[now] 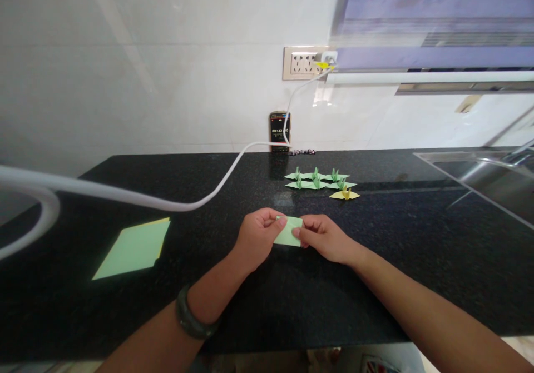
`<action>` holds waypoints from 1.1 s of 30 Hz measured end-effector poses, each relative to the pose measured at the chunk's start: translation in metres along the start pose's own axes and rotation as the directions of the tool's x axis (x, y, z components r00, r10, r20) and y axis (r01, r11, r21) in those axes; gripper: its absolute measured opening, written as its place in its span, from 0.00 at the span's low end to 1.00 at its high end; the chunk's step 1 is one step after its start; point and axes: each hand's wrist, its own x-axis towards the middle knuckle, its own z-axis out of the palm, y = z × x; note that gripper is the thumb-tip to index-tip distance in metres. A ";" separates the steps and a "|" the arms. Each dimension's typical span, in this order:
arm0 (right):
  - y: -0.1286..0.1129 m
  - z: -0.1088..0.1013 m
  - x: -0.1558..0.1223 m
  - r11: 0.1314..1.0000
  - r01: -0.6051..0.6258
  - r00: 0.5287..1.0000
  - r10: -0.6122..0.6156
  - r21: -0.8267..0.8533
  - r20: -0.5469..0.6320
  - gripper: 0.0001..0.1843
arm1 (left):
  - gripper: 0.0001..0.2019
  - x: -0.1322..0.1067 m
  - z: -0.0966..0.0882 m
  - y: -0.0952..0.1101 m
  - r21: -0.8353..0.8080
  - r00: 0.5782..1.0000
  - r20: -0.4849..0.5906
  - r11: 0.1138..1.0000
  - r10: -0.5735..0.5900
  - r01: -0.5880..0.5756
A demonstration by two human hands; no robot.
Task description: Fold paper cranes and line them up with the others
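Observation:
A small light-green piece of origami paper [287, 234], looking folded to a square, is held between my two hands just above the black counter. My left hand [259, 235] pinches its left side, the thumb lying on top. On the right side, my right hand [323, 237] grips it with the thumb pressed on the face; the fingers behind the paper are hidden. Beyond my hands stand several green paper cranes [316, 181] in two rows, with one yellow paper crane [345, 194] in front of them at the right.
A stack of green and yellow paper sheets [131, 249] lies at the left. A white cable [187, 205] arcs across the left side to a wall socket [304, 63]. Against the wall leans a phone [279, 131] showing a timer. A steel sink [496, 175] is at the right.

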 end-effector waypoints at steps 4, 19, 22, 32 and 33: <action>-0.001 -0.001 -0.001 1.000 0.018 1.000 -0.018 0.020 -0.015 0.16 | 0.11 -0.001 0.003 0.004 -0.036 1.000 0.001 0.999 -0.013 0.013; -0.001 -0.003 -0.004 0.995 0.079 0.996 -0.081 0.059 0.045 0.13 | 0.10 -0.006 0.007 0.004 -0.107 0.992 0.097 0.990 -0.082 0.093; -0.002 -0.004 -0.005 0.995 0.071 0.997 -0.074 0.074 0.035 0.14 | 0.11 -0.006 0.006 0.005 -0.110 0.989 0.123 0.989 -0.080 0.093; -0.002 -0.007 -0.005 0.980 0.039 0.998 -0.047 0.197 0.036 0.12 | 0.27 -0.001 0.001 0.004 -0.193 0.971 0.202 0.967 -0.128 0.167; -0.001 -0.007 -0.005 0.979 0.037 0.999 -0.043 0.200 0.027 0.12 | 0.27 -0.001 0.001 0.004 -0.176 0.973 0.196 0.972 -0.121 0.156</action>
